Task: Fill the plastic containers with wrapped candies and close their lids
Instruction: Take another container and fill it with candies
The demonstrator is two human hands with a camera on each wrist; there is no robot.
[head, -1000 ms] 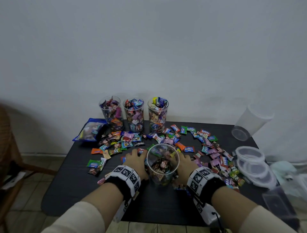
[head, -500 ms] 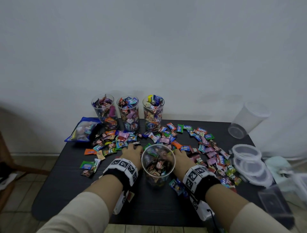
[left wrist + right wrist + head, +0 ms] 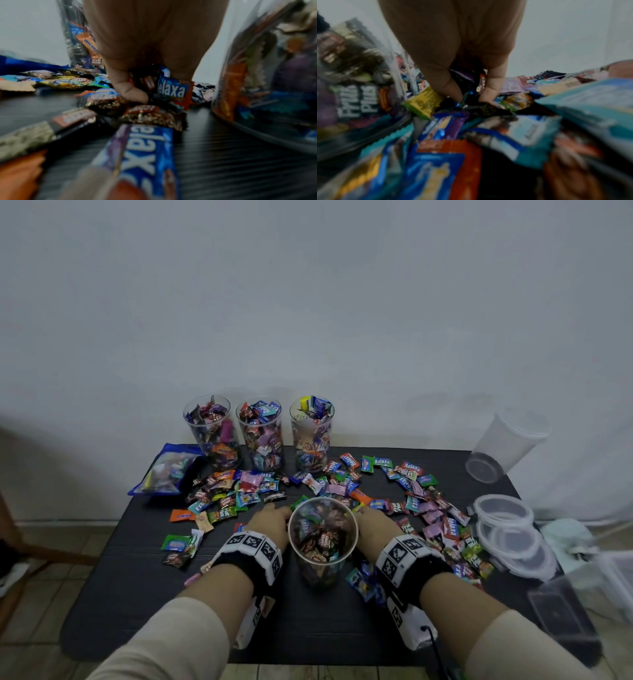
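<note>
Nearest stands the half-filled container [image 3: 322, 542], the landmark for everything else. The left hand [image 3: 269, 522] just left of it has its fingers [image 3: 135, 93] curled, pinching several wrapped candies [image 3: 173, 90] off the table [image 3: 144, 594]; the right hand [image 3: 373, 525] just right of it pinches another bunch. Best to lift both handfuls straight above the rim and release one at a time, so nothing spills or tips the container. Behind it lie the loose candies, then three full containers [image 3: 260, 433]. The lids [image 3: 503, 510] wait far right.
</note>
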